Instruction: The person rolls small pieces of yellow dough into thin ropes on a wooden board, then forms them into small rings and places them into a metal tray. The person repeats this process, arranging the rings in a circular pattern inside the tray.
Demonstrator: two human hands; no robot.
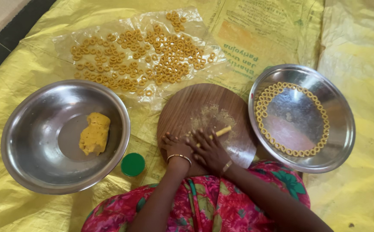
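Leftmost, a wide steel bowl (32, 163) is seen on the yellow sheet (359, 86) that covers the floor, and a lump of yellow dough (94, 133) lies inside it, right of its middle and touching the bottom. Just beside the bowl's right rim, a small round green lid (133, 164) is set on the sheet. Farther back, a clear plastic sheet (66, 43) is spread flat and is covered with many small dough rings (144, 56) lying loosely side by side. Next, near the middle, a round wooden board (187, 107) is placed in front of the person's lap, its centre dusted with crumbs. Both hands are laid on the near part of the board, close together. The left hand (176, 146) is pressed palm down with its fingers together and nearly flat; nothing is gripped by it. The right hand (208, 150) is also held flat, fingers slightly spread, over a thin roll of dough (220, 131), one end of which sticks out beyond the fingertips toward the right. A bangle is worn on each wrist. Farthest right, a steel plate (341, 141) is seen just beside the board, and a ring of small dough loops (264, 96) is laid around its inner edge, each touching the next.
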